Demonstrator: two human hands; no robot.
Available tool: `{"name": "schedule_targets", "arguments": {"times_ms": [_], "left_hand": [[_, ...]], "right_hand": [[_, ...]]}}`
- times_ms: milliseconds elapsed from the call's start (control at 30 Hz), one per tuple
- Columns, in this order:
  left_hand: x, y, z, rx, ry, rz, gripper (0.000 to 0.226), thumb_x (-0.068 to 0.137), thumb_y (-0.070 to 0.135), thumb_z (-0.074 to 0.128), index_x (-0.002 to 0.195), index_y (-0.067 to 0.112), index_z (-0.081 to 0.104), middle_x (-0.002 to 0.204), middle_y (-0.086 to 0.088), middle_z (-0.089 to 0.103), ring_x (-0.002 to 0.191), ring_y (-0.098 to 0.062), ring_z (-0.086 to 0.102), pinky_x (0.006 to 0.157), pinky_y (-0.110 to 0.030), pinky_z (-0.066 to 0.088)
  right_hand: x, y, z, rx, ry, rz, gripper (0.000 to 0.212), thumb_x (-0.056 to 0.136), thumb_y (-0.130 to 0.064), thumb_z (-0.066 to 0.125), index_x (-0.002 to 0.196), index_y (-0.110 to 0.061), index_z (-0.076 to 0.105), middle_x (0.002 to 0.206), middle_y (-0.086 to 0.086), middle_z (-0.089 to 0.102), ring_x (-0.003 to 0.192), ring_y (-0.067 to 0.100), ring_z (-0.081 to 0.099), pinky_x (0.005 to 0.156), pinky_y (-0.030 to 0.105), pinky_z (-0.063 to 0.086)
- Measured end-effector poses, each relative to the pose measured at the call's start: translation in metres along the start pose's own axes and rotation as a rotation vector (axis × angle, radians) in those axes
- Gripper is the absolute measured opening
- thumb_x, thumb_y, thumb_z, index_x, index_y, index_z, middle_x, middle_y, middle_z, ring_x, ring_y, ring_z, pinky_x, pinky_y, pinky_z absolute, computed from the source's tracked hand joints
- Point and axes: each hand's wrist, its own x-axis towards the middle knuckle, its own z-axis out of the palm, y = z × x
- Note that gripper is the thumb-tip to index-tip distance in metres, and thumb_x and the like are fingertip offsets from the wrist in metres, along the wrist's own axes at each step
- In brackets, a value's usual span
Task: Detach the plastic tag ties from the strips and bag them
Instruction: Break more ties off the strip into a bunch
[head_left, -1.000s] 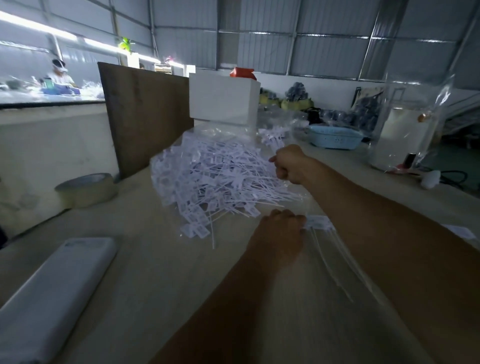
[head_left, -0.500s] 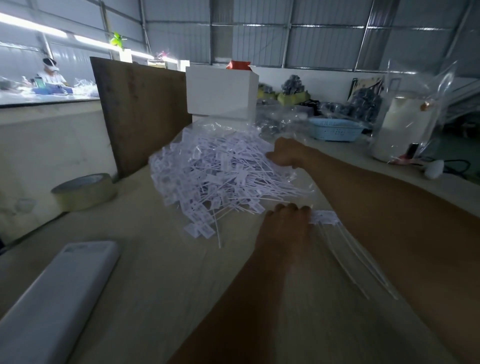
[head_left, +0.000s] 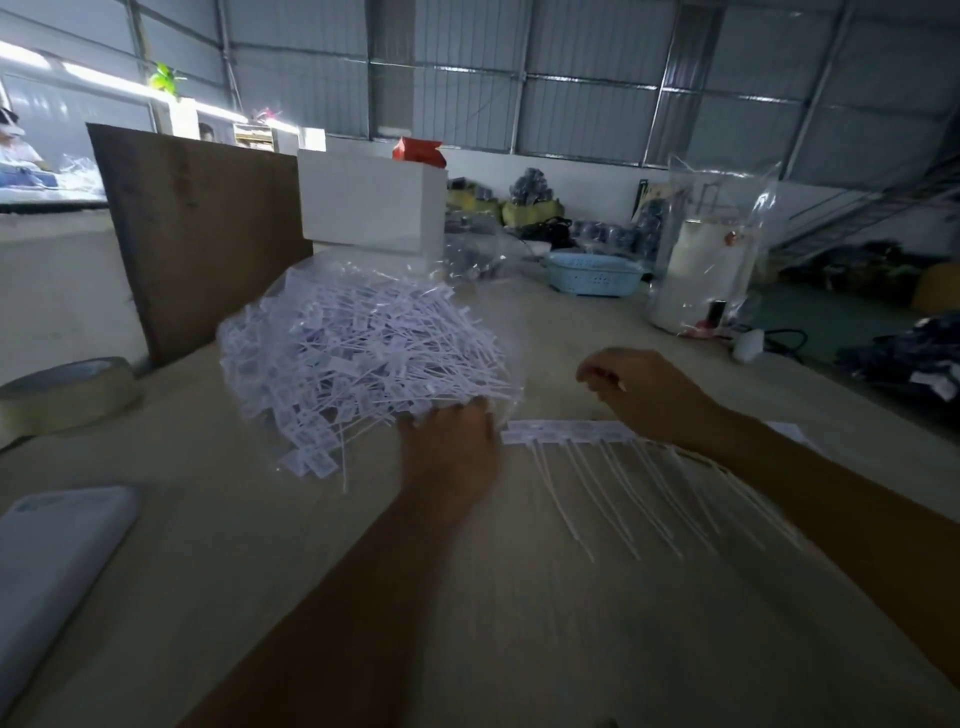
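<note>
1. Plastic, clear and loose: bag (head_left: 363, 364) lying toward the far left of the surface (head_left: 234, 545), mouth facing the hands, heaped with detached tag ties (head_left: 358, 358); probably kept this close so each freed tie needs only a short reach.
2. Left hand (head_left: 449, 452) down at the bag mouth and the left end of the strip (head_left: 566, 431); fingers blurred and hidden from above, so cannot tell whether gripping or only pressing. Likely anchoring the strip against a pull.
3. Strip flat mid-surface, tails fanned toward the near edge, heads in a row: laid out for one-by-one picking.
4. Right hand (head_left: 644, 389) raised just beyond the strip, fingers loosely curled, holding nothing visible; seemingly poised for the next tie.
5. Tape roll (head_left: 67, 395) parked at the left edge, untouched.
</note>
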Motion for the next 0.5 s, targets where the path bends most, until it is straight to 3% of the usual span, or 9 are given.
{"name": "schedule_targets", "arguments": {"times_ms": [100, 167, 233, 300, 367, 400, 500], "left_hand": [[0.001, 0.002, 0.001, 0.000, -0.023, -0.047, 0.032, 0.102, 0.036, 0.034, 0.127, 0.027, 0.053, 0.124, -0.002, 0.066, 0.119, -0.025, 0.057, 0.107, -0.048, 0.028], [0.002, 0.002, 0.001, -0.004, -0.052, -0.054, 0.034, 0.102, 0.037, 0.034, 0.131, 0.029, 0.050, 0.128, -0.002, 0.063, 0.122, -0.024, 0.055, 0.109, -0.048, 0.026], [0.001, 0.003, 0.000, -0.017, -0.068, -0.048, 0.036, 0.101, 0.038, 0.034, 0.134, 0.030, 0.048, 0.132, -0.003, 0.062, 0.124, -0.025, 0.054, 0.110, -0.049, 0.027], [0.001, 0.003, -0.002, -0.013, -0.036, -0.034, 0.037, 0.100, 0.038, 0.037, 0.134, 0.029, 0.050, 0.131, -0.002, 0.062, 0.124, -0.024, 0.054, 0.110, -0.049, 0.029], [0.000, 0.004, -0.004, 0.000, 0.052, -0.003, 0.035, 0.098, 0.037, 0.043, 0.129, 0.028, 0.054, 0.124, -0.002, 0.066, 0.119, -0.024, 0.057, 0.106, -0.048, 0.033], [-0.001, 0.006, -0.006, 0.000, 0.114, 0.013, 0.033, 0.096, 0.036, 0.046, 0.126, 0.028, 0.056, 0.119, -0.001, 0.068, 0.116, -0.025, 0.059, 0.102, -0.047, 0.035], [-0.005, 0.013, -0.009, -0.028, 0.250, 0.041, 0.027, 0.093, 0.030, 0.053, 0.119, 0.026, 0.060, 0.109, -0.001, 0.071, 0.108, -0.028, 0.061, 0.095, -0.047, 0.038]], "right_hand": [[-0.043, 0.048, -0.004, -0.034, -0.195, 0.093, 0.029, 0.100, -0.011, 0.053, 0.127, -0.006, 0.063, 0.126, 0.011, 0.062, 0.113, 0.027, 0.059, 0.092, 0.027, 0.040], [-0.065, 0.067, 0.000, -0.038, -0.185, 0.111, 0.028, 0.099, -0.007, 0.053, 0.125, -0.004, 0.063, 0.127, 0.016, 0.062, 0.116, 0.031, 0.059, 0.092, 0.024, 0.037], [-0.079, 0.071, 0.011, 0.039, -0.050, 0.028, 0.034, 0.098, 0.005, 0.050, 0.126, -0.009, 0.061, 0.129, 0.019, 0.063, 0.119, 0.035, 0.061, 0.103, 0.035, 0.037], [-0.084, 0.078, 0.029, 0.123, 0.084, -0.088, 0.043, 0.099, 0.009, 0.043, 0.125, -0.017, 0.064, 0.127, 0.010, 0.066, 0.116, 0.030, 0.064, 0.105, 0.047, 0.041], [-0.083, 0.081, 0.030, -0.004, 0.012, -0.012, 0.029, 0.092, 0.012, 0.050, 0.112, 0.000, 0.068, 0.114, 0.023, 0.065, 0.106, 0.043, 0.062, 0.091, 0.061, 0.046], [-0.082, 0.083, 0.028, -0.089, -0.030, 0.031, 0.026, 0.089, 0.010, 0.054, 0.110, 0.003, 0.068, 0.111, 0.025, 0.064, 0.102, 0.044, 0.060, 0.086, 0.061, 0.047], [-0.080, 0.085, 0.027, -0.268, -0.090, 0.030, 0.028, 0.095, -0.010, 0.052, 0.121, -0.011, 0.062, 0.120, 0.016, 0.060, 0.107, 0.035, 0.056, 0.089, 0.046, 0.047]]}}
